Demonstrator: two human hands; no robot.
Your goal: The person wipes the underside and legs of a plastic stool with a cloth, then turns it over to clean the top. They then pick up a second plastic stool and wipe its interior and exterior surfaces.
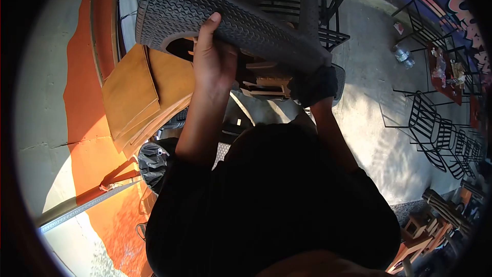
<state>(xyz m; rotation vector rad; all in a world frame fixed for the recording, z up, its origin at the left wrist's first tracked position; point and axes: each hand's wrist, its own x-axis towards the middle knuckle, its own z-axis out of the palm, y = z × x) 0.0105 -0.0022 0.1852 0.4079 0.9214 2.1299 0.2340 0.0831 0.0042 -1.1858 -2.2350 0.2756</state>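
Observation:
A dark grey plastic chair with a woven-look moulded surface is held up in front of me, tilted, its top cut off by the view's edge. My left hand grips the edge of the textured panel, thumb on the near face and fingers behind it. Lower and to the right, my right hand, which looks covered by a black glove, is closed around a narrow part of the chair. Deep shadow hides most of its fingers.
Brown sheets lean at the left beside an orange-and-grey wall. Black metal chairs and a table with litter stand at the right. A plastic bottle is near them. Wooden pieces lie lower right.

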